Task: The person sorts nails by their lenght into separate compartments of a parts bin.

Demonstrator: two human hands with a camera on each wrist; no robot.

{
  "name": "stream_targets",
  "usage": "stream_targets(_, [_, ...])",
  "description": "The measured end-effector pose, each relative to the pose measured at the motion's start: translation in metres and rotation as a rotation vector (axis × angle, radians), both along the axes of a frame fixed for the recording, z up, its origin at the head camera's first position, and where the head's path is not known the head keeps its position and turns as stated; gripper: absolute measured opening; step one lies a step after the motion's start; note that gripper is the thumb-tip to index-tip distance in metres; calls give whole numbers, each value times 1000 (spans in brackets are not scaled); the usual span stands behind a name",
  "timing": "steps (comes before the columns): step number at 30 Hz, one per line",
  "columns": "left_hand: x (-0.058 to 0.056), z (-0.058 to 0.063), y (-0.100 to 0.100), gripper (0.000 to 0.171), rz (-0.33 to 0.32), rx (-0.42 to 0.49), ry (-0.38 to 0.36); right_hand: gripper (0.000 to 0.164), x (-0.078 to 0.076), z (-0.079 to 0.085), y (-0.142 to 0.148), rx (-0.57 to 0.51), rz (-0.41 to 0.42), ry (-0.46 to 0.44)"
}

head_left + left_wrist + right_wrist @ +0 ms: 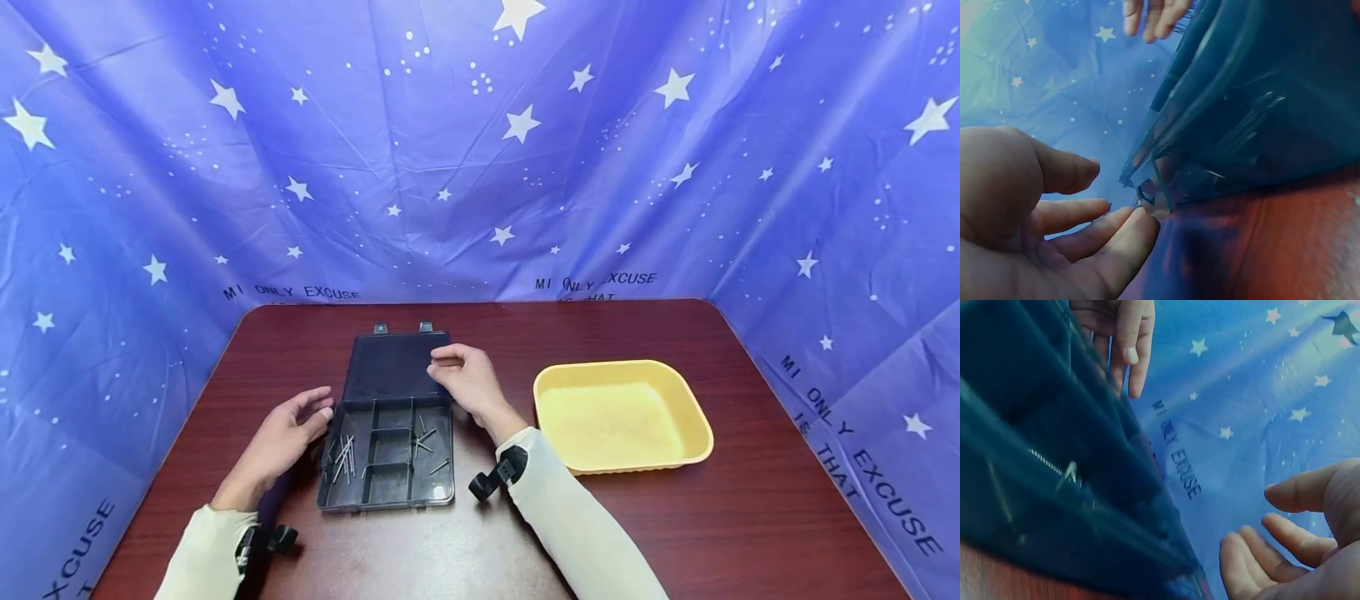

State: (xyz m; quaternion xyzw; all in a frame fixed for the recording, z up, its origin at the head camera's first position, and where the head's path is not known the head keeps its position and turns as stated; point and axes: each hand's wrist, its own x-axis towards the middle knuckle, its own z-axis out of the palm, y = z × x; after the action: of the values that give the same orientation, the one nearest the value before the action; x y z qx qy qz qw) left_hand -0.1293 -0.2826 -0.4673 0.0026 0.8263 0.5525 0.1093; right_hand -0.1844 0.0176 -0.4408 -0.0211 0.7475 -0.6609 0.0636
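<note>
A dark see-through compartment box (392, 475) stands on the table, its lid (390, 367) folded back flat with two latches at the far edge. Long thin nails (345, 458) lie in its left compartment; shorter screws (423, 439) lie in the right one. My left hand (281, 437) is beside the box's left side, fingers loosely bent, fingertips right at the box in the left wrist view. At the lid's right edge is my right hand (472, 385), thumb and fingers apart with nothing between them. In the right wrist view its fingers (1241, 562) are close to the box's side.
To the right of the box stands a yellow plastic basin (701, 446) with nothing in it. Both sit on a dark red wooden table (780, 500). Blue star-printed cloth (450, 150) hangs behind the table and along both its sides.
</note>
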Motion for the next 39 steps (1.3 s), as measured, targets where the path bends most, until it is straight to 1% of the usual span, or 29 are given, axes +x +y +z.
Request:
stream_targets(3, [-11, -3, 1, 53, -1, 21, -24, 38, -2, -4, 3, 82, -41, -1])
stream_targets(6, [-22, -6, 2, 53, 5, 42, -50, 43, -2, -7, 4, 118, -64, -29])
stream_targets(8, [-27, -7, 2, 52, 17, 49, -65, 45, -3, -10, 4, 106, -58, -52])
stream_targets(11, [-34, -8, 3, 52, 43, 72, -77, 49, -4, -13, 3, 60, -44, -83])
stream_targets(16, [-41, -11, 5, 51, 77, 141, -88, 52, -5, -18, 6, -25, -41, -142])
stream_targets(18, [-43, -12, 5, 51, 86, 156, -92, 53, -5, -20, 6, -41, -39, -164])
stream_targets(20, [-45, -12, 6, 51, 81, 160, -98, 54, -6, -23, 7, -44, -38, -171])
stream_targets(24, [-47, -12, 7, 51, 68, 163, -105, 53, -7, -26, 8, -9, -42, -145])
stream_targets(29, [-44, -13, 6, 53, 56, 183, -121, 51, -5, -29, 9, 14, -42, -147])
stream_targets(33, [-41, -13, 4, 55, 46, 212, -113, 51, -4, -29, 9, -37, -48, -136])
stream_targets(36, [-40, -11, 3, 56, 41, 229, -83, 51, -4, -26, 8, -107, -40, -119])
stream_targets(39, [-40, -9, 3, 57, 43, 244, -63, 51, -4, -23, 10, -153, -35, -117])
